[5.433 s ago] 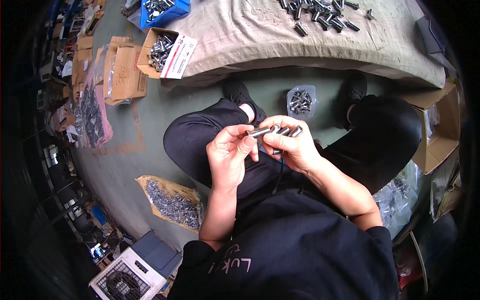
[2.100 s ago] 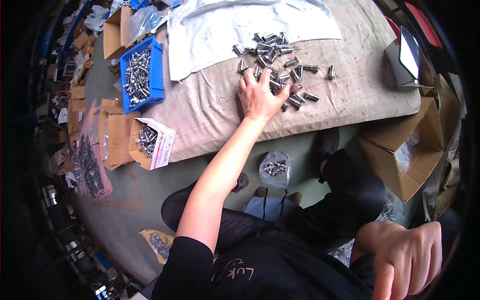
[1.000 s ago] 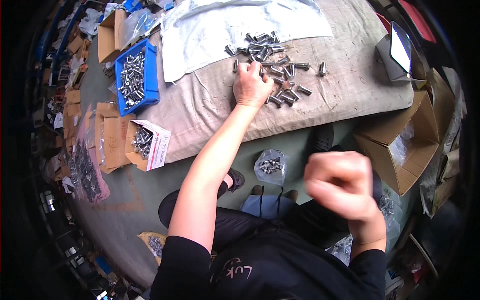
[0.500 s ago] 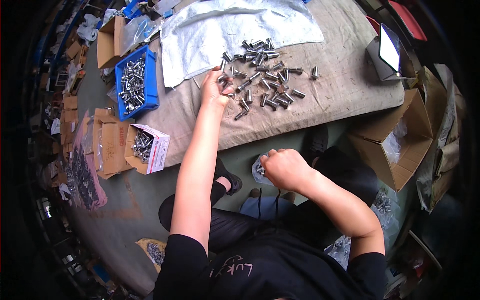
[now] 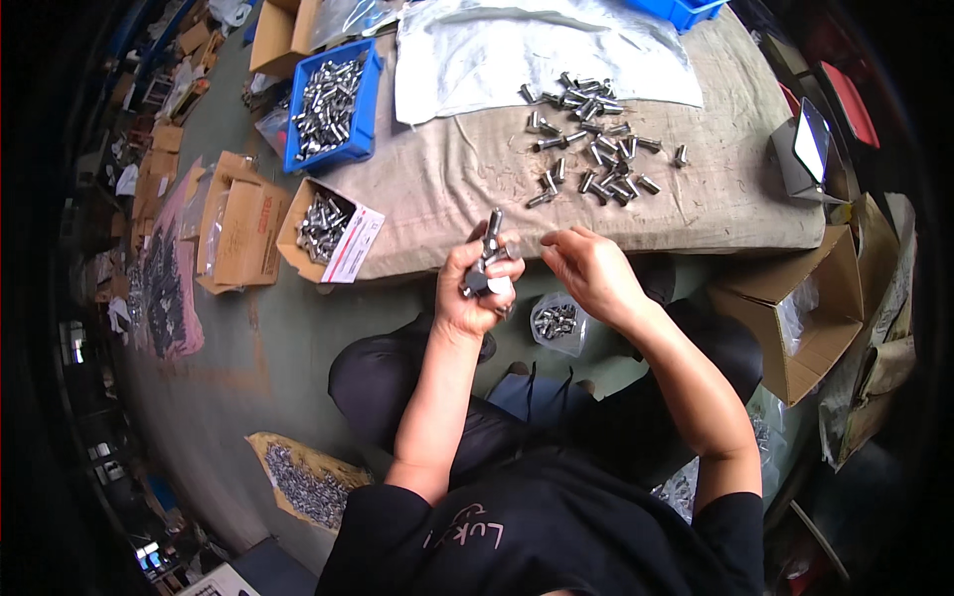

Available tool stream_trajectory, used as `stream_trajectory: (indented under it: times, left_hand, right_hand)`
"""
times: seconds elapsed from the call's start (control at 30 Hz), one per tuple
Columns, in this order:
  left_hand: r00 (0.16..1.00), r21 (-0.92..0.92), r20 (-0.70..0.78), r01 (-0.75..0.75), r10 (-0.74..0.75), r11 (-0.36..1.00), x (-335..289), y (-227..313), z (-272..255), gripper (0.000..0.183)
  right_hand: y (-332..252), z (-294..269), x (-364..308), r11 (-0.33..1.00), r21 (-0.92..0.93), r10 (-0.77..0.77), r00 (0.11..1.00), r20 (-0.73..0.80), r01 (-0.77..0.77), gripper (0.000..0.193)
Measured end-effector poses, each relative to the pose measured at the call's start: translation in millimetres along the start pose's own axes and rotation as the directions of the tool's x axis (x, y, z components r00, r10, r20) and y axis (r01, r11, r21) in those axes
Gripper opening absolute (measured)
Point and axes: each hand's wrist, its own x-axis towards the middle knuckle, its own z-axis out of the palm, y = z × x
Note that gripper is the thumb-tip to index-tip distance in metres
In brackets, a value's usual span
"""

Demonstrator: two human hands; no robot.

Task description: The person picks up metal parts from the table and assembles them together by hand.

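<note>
My left hand (image 5: pixel 459 296) is closed around several shiny metal bolts (image 5: pixel 494 226), held in front of the table edge with their shafts and heads pointing different ways. Close on its right, my right hand (image 5: pixel 600 280) has its fingers drawn together; whatever they may pinch is hidden. Below the hands sits a clear plastic tub (image 5: pixel 577 346) of small metal pieces (image 5: pixel 554 320). A loose spread of similar bolts (image 5: pixel 603 154) lies on the cloth-covered table (image 5: pixel 457 179) beyond my hands.
At the left stand a blue bin (image 5: pixel 373 99) and a small carton (image 5: pixel 343 268), both filled with metal parts. A white sheet (image 5: pixel 547 50) covers the table's far side. An open cardboard box (image 5: pixel 785 343) and a propped-up tablet-like screen (image 5: pixel 813 139) are at the right.
My left hand has come back from the bolts on the table, carrying several toward me. My right hand has risen from the plastic tub toward the left hand. The view has shifted.
</note>
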Motion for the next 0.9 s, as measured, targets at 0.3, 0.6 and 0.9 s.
stream_trajectory:
  times: [0.3,0.6,0.9]
  left_hand:
    - [0.978,0.245,-0.085,-0.166,0.192,0.955,-73,-35,-9,0.028]
    - [0.907,0.222,-0.271,-0.267,0.322,0.938,-99,-52,-22,0.024]
    - [0.885,0.309,-0.26,-0.303,0.386,0.902,-109,-51,-12,0.025]
  right_hand:
    - [-34,48,-26,0.604,0.797,-0.129,0.987,0.1,-0.002,0.028]
    - [-48,55,-42,0.797,0.435,-0.407,0.905,-0.127,0.419,0.022]
    - [-36,51,-41,0.321,0.909,0.054,0.963,0.263,-0.266,0.014]
